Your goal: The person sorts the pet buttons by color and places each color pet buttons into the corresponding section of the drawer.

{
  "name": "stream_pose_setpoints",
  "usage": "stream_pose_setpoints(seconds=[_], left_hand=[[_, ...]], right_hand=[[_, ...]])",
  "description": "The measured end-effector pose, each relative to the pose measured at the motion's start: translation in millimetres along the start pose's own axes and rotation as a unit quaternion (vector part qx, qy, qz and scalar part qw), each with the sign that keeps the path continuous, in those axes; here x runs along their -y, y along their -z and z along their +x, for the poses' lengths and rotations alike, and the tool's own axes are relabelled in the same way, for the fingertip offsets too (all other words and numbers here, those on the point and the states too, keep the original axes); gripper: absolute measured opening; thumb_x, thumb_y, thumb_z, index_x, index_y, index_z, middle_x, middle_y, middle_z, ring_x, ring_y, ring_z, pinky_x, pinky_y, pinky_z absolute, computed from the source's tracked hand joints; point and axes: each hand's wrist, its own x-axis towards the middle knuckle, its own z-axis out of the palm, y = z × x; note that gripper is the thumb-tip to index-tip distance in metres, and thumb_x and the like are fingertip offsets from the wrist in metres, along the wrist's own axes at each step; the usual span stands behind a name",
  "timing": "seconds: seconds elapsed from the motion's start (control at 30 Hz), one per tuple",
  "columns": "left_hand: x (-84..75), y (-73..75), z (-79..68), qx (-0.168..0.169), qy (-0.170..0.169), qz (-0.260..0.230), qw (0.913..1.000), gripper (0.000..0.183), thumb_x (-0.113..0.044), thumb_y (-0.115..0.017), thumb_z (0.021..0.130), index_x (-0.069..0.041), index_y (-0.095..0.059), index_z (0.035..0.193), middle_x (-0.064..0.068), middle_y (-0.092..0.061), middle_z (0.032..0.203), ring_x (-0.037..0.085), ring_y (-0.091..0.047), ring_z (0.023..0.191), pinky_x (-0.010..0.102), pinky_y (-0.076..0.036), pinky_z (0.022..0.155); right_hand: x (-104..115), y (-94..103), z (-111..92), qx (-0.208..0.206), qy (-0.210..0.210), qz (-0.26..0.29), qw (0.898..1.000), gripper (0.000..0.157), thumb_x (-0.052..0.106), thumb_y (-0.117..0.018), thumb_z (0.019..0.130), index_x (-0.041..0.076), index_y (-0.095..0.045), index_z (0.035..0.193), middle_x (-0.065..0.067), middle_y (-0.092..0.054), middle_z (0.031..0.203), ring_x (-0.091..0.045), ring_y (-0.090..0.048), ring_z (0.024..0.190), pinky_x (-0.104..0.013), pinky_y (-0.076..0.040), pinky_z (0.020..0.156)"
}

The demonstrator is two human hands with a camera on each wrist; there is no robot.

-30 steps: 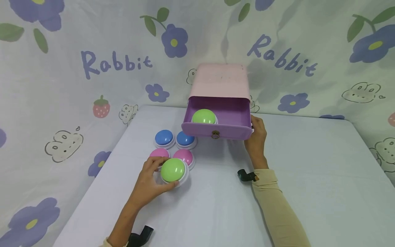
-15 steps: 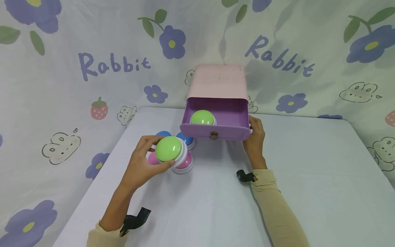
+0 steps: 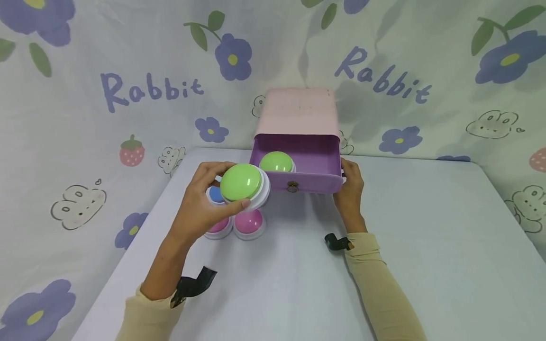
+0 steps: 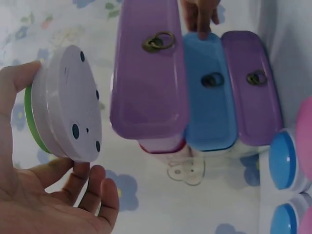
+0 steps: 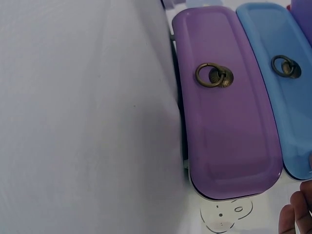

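My left hand holds a green dome push button by its white rim, thumb on the near side. In the left wrist view the button's white base faces the drawers, tilted on edge. The button is just in front and left of the pulled-out top purple drawer. Inside that drawer, at its left, sits another green push button. My right hand rests at the right side of the pink drawer cabinet, fingertips by the blue drawer; part of them is hidden.
Two pink push buttons stand on the white table, left of the cabinet. Behind them are blue push buttons, partly covered by the held one. The lower purple drawer is pushed in. A patterned cloth hangs behind.
My left hand has lifted the green push button off from beside the pink ones and carried it up and forward, toward the drawer. The right hand has stayed at the cabinet's side.
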Motion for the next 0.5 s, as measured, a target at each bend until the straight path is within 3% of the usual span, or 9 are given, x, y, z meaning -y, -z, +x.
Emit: stream_pose_setpoints(seconds=[0.23, 0.5], left_hand=[[-14.6, -3.6, 19.1, 0.0, -0.011, -0.013, 0.9998, 0.066, -0.022, -0.086, 0.077, -0.013, -0.06, 0.136, -0.001, -0.05, 0.127, 0.015, -0.045, 0.113, 0.043, -0.04, 0.095], [-31.4, -19.7, 44.4, 0.014, -0.028, -0.014, 0.9994, 0.069, -0.028, -0.087, 0.075, -0.012, -0.059, 0.136, 0.0, -0.05, 0.128, 0.013, -0.045, 0.117, 0.041, -0.042, 0.096]], right_hand=[[1.3, 0.9, 1.9, 0.002, 0.003, 0.006, 1.0, 0.039, -0.003, -0.07, 0.089, -0.003, -0.064, 0.127, -0.02, -0.059, 0.118, -0.031, -0.059, 0.104, -0.038, -0.049, 0.084], [1.5, 1.9, 1.3, 0.005, 0.003, 0.016, 1.0, 0.039, -0.002, -0.069, 0.09, -0.002, -0.063, 0.128, -0.02, -0.059, 0.117, -0.03, -0.059, 0.105, -0.037, -0.049, 0.084]])
